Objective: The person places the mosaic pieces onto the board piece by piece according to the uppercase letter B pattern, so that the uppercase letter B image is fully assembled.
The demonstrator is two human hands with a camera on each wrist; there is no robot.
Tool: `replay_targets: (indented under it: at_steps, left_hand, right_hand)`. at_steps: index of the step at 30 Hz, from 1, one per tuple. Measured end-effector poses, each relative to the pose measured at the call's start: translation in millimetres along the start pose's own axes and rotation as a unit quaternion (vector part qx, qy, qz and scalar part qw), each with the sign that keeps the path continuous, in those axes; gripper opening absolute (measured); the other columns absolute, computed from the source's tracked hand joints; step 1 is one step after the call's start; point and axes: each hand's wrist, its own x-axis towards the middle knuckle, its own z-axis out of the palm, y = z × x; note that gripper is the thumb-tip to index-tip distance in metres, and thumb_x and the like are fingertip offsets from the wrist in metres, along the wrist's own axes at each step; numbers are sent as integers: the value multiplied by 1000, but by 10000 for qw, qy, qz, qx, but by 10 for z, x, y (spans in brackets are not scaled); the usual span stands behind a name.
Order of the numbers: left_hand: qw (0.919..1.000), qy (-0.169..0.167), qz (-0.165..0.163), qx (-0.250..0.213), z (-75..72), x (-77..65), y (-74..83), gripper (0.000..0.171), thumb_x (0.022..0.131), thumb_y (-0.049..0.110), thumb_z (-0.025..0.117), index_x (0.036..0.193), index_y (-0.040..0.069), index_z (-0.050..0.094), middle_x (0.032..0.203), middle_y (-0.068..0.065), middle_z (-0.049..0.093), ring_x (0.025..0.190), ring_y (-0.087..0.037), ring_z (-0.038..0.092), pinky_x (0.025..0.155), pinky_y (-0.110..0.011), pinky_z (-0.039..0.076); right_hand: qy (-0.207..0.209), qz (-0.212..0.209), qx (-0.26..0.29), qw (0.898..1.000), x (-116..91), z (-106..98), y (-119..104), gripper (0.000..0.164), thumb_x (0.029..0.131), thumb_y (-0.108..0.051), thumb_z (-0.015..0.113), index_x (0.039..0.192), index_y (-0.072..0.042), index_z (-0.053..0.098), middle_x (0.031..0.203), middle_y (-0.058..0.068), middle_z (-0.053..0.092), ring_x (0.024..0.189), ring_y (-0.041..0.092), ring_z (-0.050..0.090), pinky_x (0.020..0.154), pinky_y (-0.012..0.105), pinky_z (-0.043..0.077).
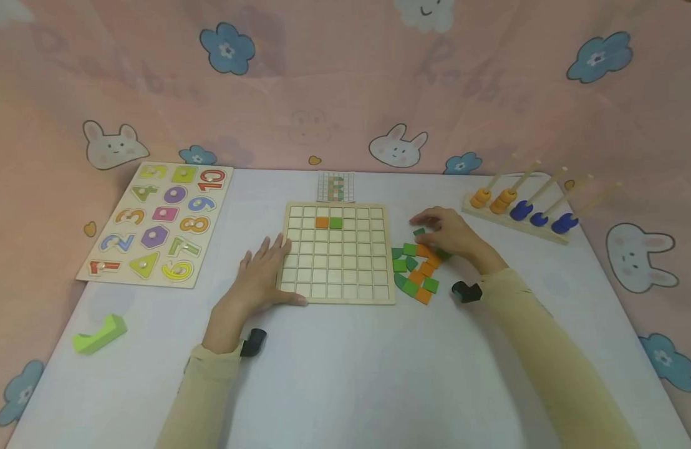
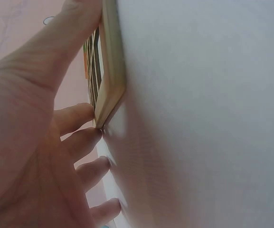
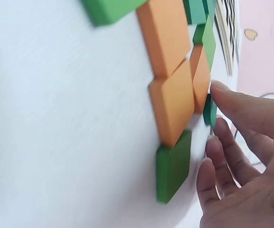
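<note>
A wooden grid board lies mid-table, with one orange square tile and one light green square tile in its upper cells. My left hand rests at the board's lower left corner, fingers spread along the left side and thumb at the near edge. Right of the board lies a cluster of loose orange and green tiles. Over its far end is my right hand, thumb and fingers bent around a small dark green tile, with the thumb tip right at it.
A small pattern card lies behind the board. At the left is a number-and-shape puzzle board, with a light green block in front of it. A peg stand with orange and blue beads stands at the back right.
</note>
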Motion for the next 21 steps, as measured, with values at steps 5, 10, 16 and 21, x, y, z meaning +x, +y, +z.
replay_targets:
  at_steps: [5, 10, 16, 21]
  left_hand:
    - [10000, 18, 29, 27, 0, 0, -4, 131, 71, 47, 97, 170, 6, 20, 180, -12, 7, 167, -39, 2, 133, -67, 1]
    - [10000, 22, 11, 13, 2, 5, -13, 132, 71, 46, 97, 170, 7, 20, 180, -11, 7, 167, -38, 1, 134, -66, 0]
    - [10000, 21, 26, 5, 7, 12, -18, 131, 71, 47, 97, 169, 6, 21, 180, -12, 7, 167, -38, 2, 134, -66, 1]
    - [10000, 33, 33, 29, 15, 18, -30, 130, 72, 47, 97, 169, 6, 22, 180, -12, 8, 167, -39, 3, 133, -67, 1]
  right_hand:
    - [76, 154, 23, 9999, -35, -9, 27, 39, 100, -8, 72, 138, 0, 65, 138, 24, 62, 127, 40, 54, 118, 55, 45]
    - [205, 195, 53, 9996, -20, 11, 25, 34, 99, -6, 74, 132, 0, 68, 124, 21, 64, 113, 35, 53, 104, 44, 48]
    - [316, -159, 118, 9993, -10, 31, 23, 27, 96, 1, 74, 122, 2, 68, 115, 22, 65, 105, 33, 55, 93, 36, 48]
    - [250, -145, 195, 9994, -30, 59, -3, 28, 98, 2, 69, 126, -2, 72, 119, 21, 67, 103, 31, 55, 88, 32, 49]
